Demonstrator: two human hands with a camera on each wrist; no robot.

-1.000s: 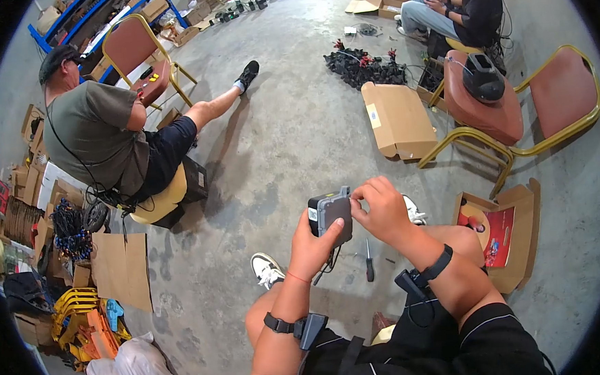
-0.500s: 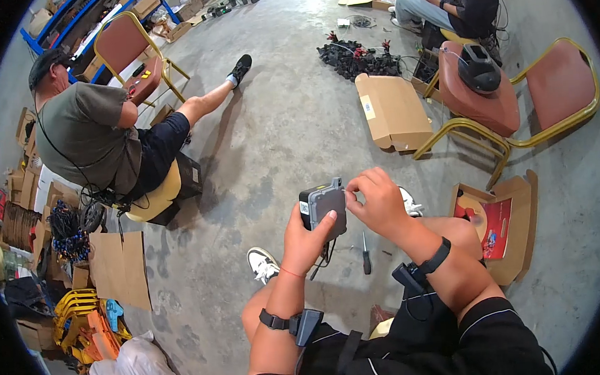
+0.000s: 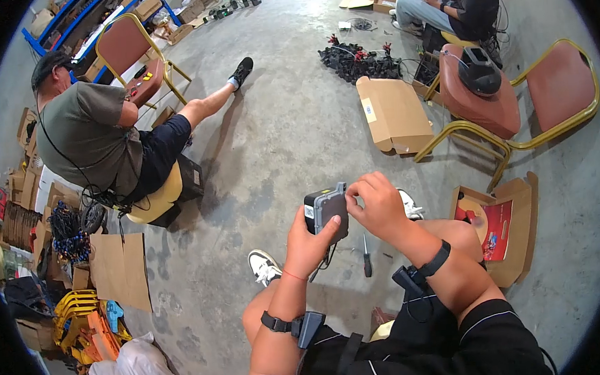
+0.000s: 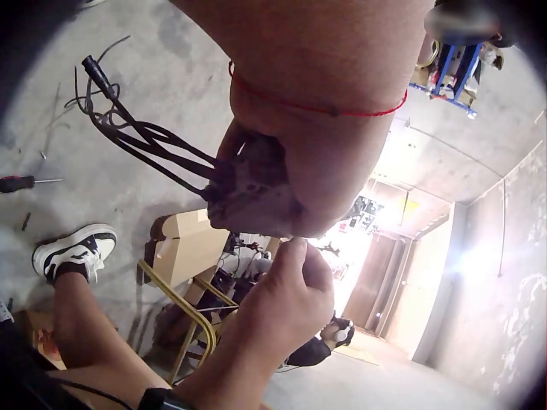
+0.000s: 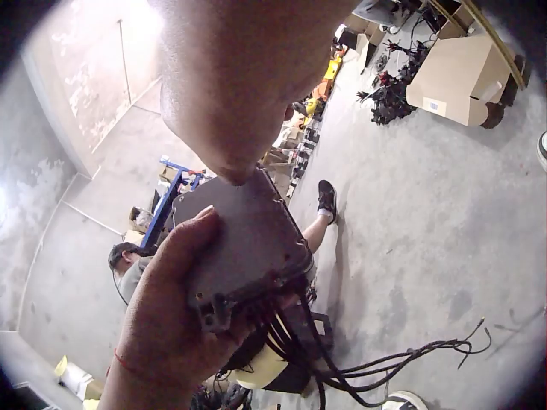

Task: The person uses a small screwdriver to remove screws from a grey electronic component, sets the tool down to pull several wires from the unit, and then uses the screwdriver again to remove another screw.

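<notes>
A flat grey-and-black electronics box point(image 3: 329, 205) is held up in my left hand point(image 3: 308, 245), thumb across its grey face and fingers behind. Several black cables point(image 4: 149, 141) trail from one side of the box, one ending in a round connector. At the box's upper right corner, thumb and index finger of my right hand point(image 3: 378, 205) pinch together. I cannot tell what small thing sits between those fingertips. In the right wrist view the grey face of the box point(image 5: 248, 243) shows with raised corner lugs. A screwdriver point(image 3: 367, 257) lies on the floor below.
An opened carton with a red insert point(image 3: 491, 227) lies right of my knee; a flat carton point(image 3: 393, 116) and gold-framed chairs point(image 3: 562, 92) stand beyond. One person point(image 3: 90, 131) sits at left, another point(image 3: 464, 5) at far right. A cardboard sheet point(image 3: 119, 271) lies left.
The head view has shifted slightly. My left hand keeps its grip on the box, and my right fingertips stay at its corner with only slight movement.
</notes>
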